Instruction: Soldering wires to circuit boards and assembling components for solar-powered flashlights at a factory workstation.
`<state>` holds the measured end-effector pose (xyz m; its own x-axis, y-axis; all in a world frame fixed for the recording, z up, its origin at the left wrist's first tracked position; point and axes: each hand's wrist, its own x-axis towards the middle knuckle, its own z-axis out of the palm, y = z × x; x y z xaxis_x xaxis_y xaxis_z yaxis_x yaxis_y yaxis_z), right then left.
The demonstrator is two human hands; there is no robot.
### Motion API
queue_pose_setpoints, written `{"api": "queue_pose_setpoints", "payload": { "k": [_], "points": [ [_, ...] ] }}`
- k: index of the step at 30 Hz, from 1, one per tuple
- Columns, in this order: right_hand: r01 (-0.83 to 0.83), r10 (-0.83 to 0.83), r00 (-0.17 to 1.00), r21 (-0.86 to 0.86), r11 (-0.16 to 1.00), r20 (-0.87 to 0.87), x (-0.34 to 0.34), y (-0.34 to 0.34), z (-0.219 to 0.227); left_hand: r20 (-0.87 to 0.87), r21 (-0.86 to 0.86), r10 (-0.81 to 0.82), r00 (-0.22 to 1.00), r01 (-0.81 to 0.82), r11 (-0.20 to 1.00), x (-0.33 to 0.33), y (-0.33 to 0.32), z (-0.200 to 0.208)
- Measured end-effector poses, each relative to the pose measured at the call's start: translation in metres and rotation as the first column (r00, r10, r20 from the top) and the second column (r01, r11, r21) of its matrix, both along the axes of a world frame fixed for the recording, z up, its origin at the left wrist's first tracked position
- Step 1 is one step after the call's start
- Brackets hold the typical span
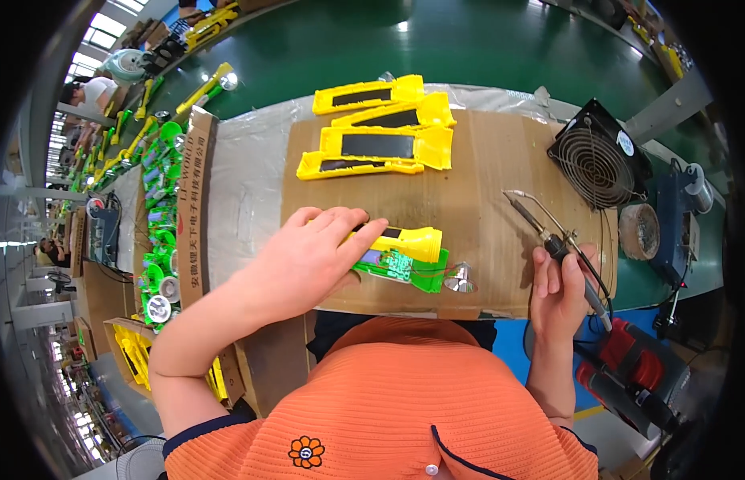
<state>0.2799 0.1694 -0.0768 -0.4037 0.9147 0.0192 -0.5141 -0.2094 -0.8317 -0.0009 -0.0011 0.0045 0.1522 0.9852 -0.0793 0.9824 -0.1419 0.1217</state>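
My left hand (pixel 312 248) is closed over an opened flashlight on the cardboard work mat (pixel 484 184). Its fingers lie across the yellow shell half (pixel 412 243), which rests against a green shell half (pixel 430 278). Between the halves a circuit board (pixel 395 266) shows, and thin red wires run to a silver reflector (pixel 460 278) on the mat. My right hand (pixel 563 292) grips a soldering iron (pixel 555 245), tip up and away from the flashlight. A thin bent metal tube (pixel 548 210) runs alongside the iron. Farther back lie several yellow shell halves (pixel 378 146) with dark panels.
At right stand a black fan (pixel 598 160), a round tub (pixel 638 232) and a blue box-shaped unit (pixel 676 240). A cardboard box wall (pixel 195 200) borders green flashlight parts (pixel 158 208) at left. Yellow shells (pixel 132 352) fill a lower box. Behind runs a green surface (pixel 468 48).
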Motion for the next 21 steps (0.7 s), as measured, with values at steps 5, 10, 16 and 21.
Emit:
{"api": "queue_pose_setpoints", "payload": {
  "k": [5, 10, 16, 21],
  "points": [
    [0.016, -0.019, 0.998, -0.055, 0.998, -0.065, 0.003, 0.003, -0.001, 0.088, 0.081, 0.029, 0.996, -0.036, 0.996, -0.021, -0.01, -0.011],
    [0.068, -0.071, 0.996, -0.065, 0.996, -0.047, 0.004, 0.002, -0.003, 0.061, 0.219, 0.224, 0.973, -0.232, 0.948, -0.088, 0.057, 0.014],
    [0.046, -0.047, 0.999, -0.055, 0.997, -0.025, -0.004, 0.003, 0.006, -0.301, 0.401, 0.264, 0.917, -0.129, 0.907, -0.226, 0.138, -0.026],
    [0.005, -0.004, 1.0, -0.022, 1.0, 0.004, 0.001, 0.002, 0.005, -0.354, 0.328, 0.346, 0.869, -0.232, 0.916, -0.235, 0.14, -0.049]
  ]
}}
